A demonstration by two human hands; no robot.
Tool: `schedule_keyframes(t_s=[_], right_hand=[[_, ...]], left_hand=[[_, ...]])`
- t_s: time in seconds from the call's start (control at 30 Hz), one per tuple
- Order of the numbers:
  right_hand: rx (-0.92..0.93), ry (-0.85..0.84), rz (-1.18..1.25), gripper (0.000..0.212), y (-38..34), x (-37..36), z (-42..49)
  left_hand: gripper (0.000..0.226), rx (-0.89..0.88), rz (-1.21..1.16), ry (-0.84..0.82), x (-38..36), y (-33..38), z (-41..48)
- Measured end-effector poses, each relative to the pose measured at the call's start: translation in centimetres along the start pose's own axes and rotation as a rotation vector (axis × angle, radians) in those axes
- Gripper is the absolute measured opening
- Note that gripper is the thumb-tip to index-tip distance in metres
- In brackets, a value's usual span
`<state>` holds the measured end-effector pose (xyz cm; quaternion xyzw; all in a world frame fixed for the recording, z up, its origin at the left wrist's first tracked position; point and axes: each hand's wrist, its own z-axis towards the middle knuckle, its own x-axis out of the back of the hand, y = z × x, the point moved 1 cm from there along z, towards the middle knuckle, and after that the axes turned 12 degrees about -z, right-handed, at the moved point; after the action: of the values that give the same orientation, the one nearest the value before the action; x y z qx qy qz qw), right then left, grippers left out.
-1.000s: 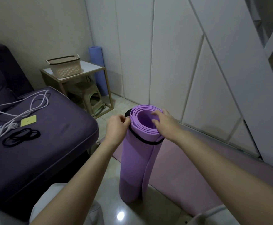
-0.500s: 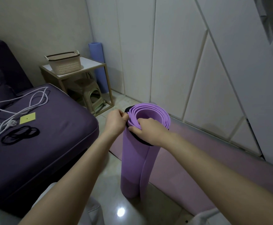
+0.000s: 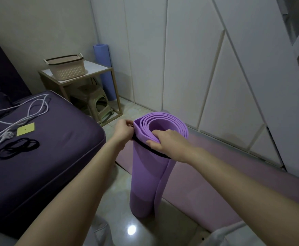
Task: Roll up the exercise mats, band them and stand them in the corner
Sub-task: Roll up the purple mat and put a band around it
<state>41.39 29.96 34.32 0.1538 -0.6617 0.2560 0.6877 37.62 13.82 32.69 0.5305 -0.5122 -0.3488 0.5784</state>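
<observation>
Standing between sofa (image 3: 56, 148) and pink mat (image 3: 216, 171): purple mat (image 3: 148, 178), band (image 3: 141, 145) round top.

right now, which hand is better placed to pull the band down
Left, likely: the left hand pinches the black band beside the purple mat; the right hand grips the rim, steadying it.

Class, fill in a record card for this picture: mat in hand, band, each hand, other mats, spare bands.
Mat in hand: purple rolled foam mat, upright on floor
Band: black elastic band, round the roll near its top
Left hand: pinches the band at the roll's left
Right hand: grips the top rim, fingers inside
Other mats: blue rolled mat upright in corner; pink mat flat on floor
Spare bands: black loops on dark purple sofa
</observation>
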Motion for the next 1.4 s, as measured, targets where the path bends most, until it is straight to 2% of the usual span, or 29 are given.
schedule_keyframes(t_s=[0.13, 0.23, 0.3, 0.4, 0.47, 0.57, 0.6, 0.67, 0.73, 0.77, 0.8, 0.87, 0.93, 0.97, 1.03, 1.1, 1.13, 1.17, 1.27, 1.4], right_hand=[[0.013, 0.018, 0.029, 0.03, 0.6, 0.1, -0.2], [-0.042, 0.049, 0.001, 0.032, 1.5, 0.0, -0.8], [-0.052, 0.075, -0.017, 0.031, 1.8, 0.1, -1.0], [-0.046, 0.077, 0.021, 0.028, 1.9, 0.1, -1.0], [-0.021, 0.083, 0.028, 0.027, 1.8, 0.0, -0.7], [0.025, 0.132, 0.045, 0.038, 1.4, -0.6, 0.0], [0.038, 0.183, 0.136, 0.039, 0.9, -0.7, 0.2], [-0.04, 0.396, 0.372, 0.032, -0.2, -0.8, 0.3], [-0.268, 0.655, 0.493, 0.023, -0.4, -0.7, 0.3], [-0.418, 0.725, 0.505, 0.021, -0.3, -0.5, 0.0], [-0.564, 0.707, 0.524, 0.021, 0.2, -0.9, 0.0], [-0.757, 0.455, 0.661, 0.023, 1.4, -2.5, 0.1], [-0.778, 0.19, 0.839, 0.025, 1.7, -4.4, 0.2], [-0.767, 0.155, 0.861, 0.026, 1.8, -4.9, 0.1], [-0.734, 0.164, 0.891, 0.025, 1.7, -4.7, -0.1], [-0.684, 0.167, 0.964, 0.023, 1.4, -3.9, -0.2], [-0.67, 0.147, 0.971, 0.023, 1.2, -3.6, -0.2], [-0.655, 0.136, 0.953, 0.023, 1.1, -3.4, 0.0], [-0.67, 0.129, 0.813, 0.023, 1.0, -3.2, 0.7], [-0.697, 0.076, 0.878, 0.014, 1.4, -2.5, 0.8]], left_hand=[[0.034, 0.387, -0.474, -0.067, 0.2, -0.8, 0.1], [0.032, 0.522, -0.8, -0.148, 0.4, -1.1, -0.3], [0.023, 0.474, -0.75, -0.193, 0.5, -1.0, -0.6], [0.012, 0.313, -0.49, -0.233, 0.3, -1.0, -0.8], [0.015, 0.231, -0.396, -0.149, 0.4, -1.3, -0.7], [0.021, 0.032, -0.169, 0.002, 0.6, -1.8, -0.5], [0.022, -0.028, -0.094, 0.046, 0.6, -1.9, -0.5], [0.023, -0.058, -0.046, 0.101, 1.0, -2.0, -0.5], [0.021, -0.009, -0.096, 0.101, 1.6, -2.5, -0.3], [0.02, 0.022, -0.124, 0.099, 2.0, -2.7, -0.2], [0.02, 0.049, -0.154, 0.095, 2.3, -2.7, -0.4], [0.022, 0.1, -0.279, 0.081, 2.7, -2.5, -0.7], [0.024, 0.179, -0.49, 0.062, 2.6, -1.7, -1.2], [0.023, 0.192, -0.54, 0.036, 2.6, -1.2, -1.3], [0.03, 0.158, -0.447, -0.023, 2.5, -0.1, -1.2], [0.058, 0.123, -0.295, -0.038, 2.6, 0.2, -1.0], [0.064, 0.104, -0.23, -0.025, 2.7, 0.1, -0.9], [0.06, 0.092, -0.185, -0.02, 2.6, 0.2, -1.1], [0.02, 0.01, -0.116, -0.063, 1.9, 0.6, -2.1], [0.039, -0.017, 0.005, -0.01, 1.7, 1.2, -2.2]])
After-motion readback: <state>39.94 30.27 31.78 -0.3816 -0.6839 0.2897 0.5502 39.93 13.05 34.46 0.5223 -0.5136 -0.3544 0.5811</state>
